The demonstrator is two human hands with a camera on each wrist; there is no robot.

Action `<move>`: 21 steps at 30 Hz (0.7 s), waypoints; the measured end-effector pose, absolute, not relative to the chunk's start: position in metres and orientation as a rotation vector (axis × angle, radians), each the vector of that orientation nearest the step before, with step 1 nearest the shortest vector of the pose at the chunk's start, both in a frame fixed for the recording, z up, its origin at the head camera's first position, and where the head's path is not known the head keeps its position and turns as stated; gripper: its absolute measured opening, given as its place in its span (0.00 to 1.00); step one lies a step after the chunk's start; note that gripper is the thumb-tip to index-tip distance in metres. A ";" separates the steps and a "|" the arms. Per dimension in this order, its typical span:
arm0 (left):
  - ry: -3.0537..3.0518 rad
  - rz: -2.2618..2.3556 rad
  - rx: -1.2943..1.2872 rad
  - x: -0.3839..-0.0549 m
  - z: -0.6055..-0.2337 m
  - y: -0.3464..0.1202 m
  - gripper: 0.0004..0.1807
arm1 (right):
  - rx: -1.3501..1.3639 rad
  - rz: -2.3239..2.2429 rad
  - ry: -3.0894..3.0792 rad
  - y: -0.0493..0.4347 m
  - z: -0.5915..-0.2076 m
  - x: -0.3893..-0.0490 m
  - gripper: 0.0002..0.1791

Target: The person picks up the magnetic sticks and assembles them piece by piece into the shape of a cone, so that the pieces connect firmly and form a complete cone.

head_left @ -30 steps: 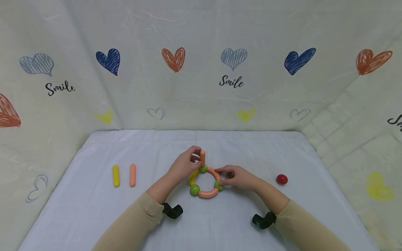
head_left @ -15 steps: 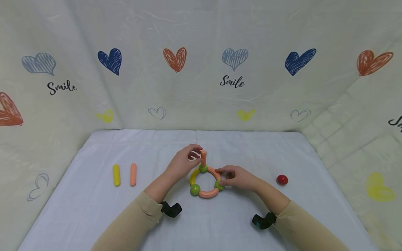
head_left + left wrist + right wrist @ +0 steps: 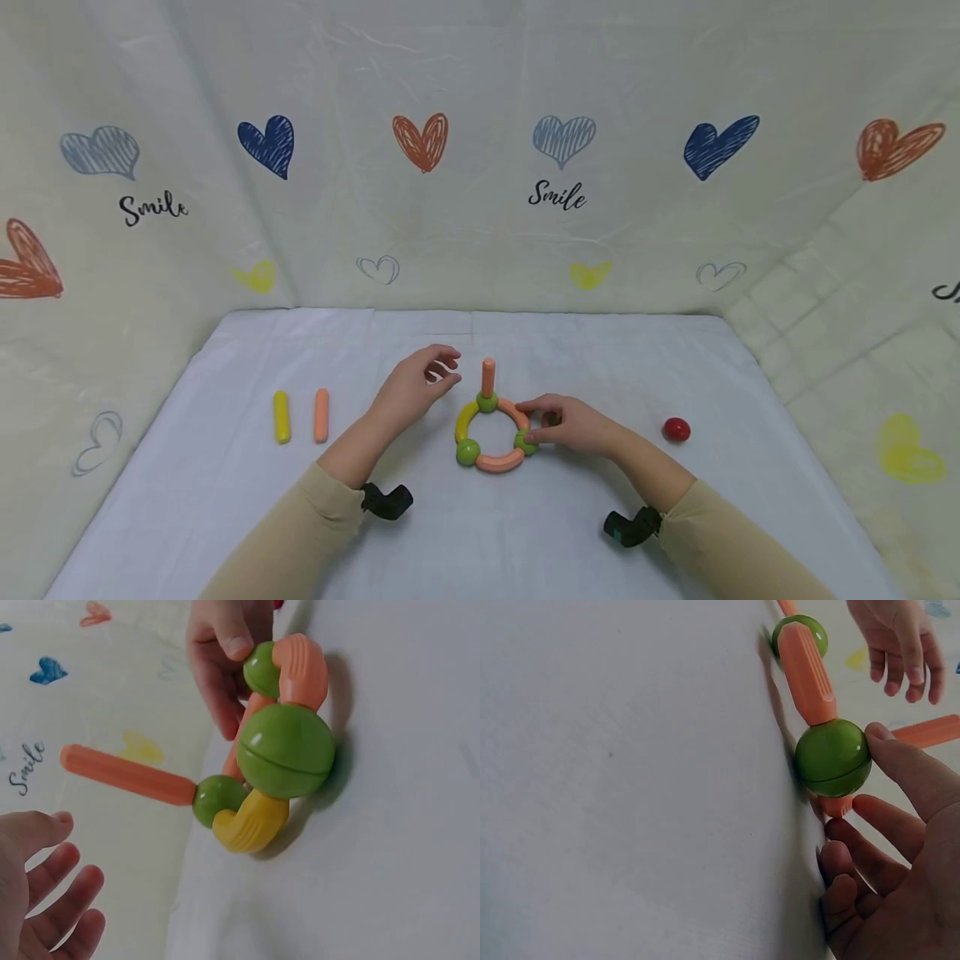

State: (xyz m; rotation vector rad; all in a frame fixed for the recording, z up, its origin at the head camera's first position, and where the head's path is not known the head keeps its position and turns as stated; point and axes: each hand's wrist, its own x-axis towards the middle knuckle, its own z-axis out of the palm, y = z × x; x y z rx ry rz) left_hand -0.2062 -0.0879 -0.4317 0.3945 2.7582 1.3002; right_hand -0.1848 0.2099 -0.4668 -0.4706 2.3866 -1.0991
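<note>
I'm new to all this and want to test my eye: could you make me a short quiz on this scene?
1. True or false: the left hand is apart from the upright stick.
2. Fill in: the ring has ___ green balls.
3. Which loose piece lies to the right of the right hand? A: yellow stick; B: orange stick; C: red ball.

Key: 1. True. 2. Three. 3. C.
</note>
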 end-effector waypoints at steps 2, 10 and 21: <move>2.778 1.273 0.367 -0.206 -0.431 -0.096 0.19 | -0.469 -1.091 2.392 0.210 -0.467 -0.186 0.30; 2.803 1.245 0.334 -0.199 -0.427 -0.138 0.20 | -0.484 -1.088 2.395 0.211 -0.465 -0.187 0.31; 2.875 1.054 0.198 -0.181 -0.429 -0.202 0.21 | -0.483 -1.088 2.395 0.212 -0.465 -0.189 0.31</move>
